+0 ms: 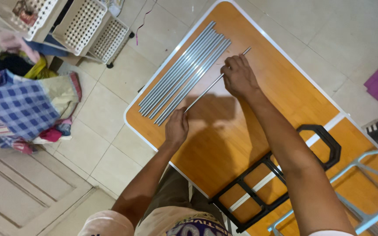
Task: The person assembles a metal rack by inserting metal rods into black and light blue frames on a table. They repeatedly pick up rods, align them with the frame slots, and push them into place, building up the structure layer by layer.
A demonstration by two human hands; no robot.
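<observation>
We see a thin rod (215,81) of smooth, grey, dully shining metal, like the bundle of rods (184,72) near the table's far edge. The table (285,96) looks like glossy orange wood-grain laminate with a white rim. The frame (281,175) near its right end looks like matt black plastic.

Pale floor tiles (110,83) spread at nine o'clock; white perforated baskets (84,26) and heaped clothes (22,105) at ten; a panelled door (18,192) at seven.

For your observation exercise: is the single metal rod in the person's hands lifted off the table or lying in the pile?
Out of the pile: both the left hand and right hand grip the single rod, beside the rod pile.
</observation>
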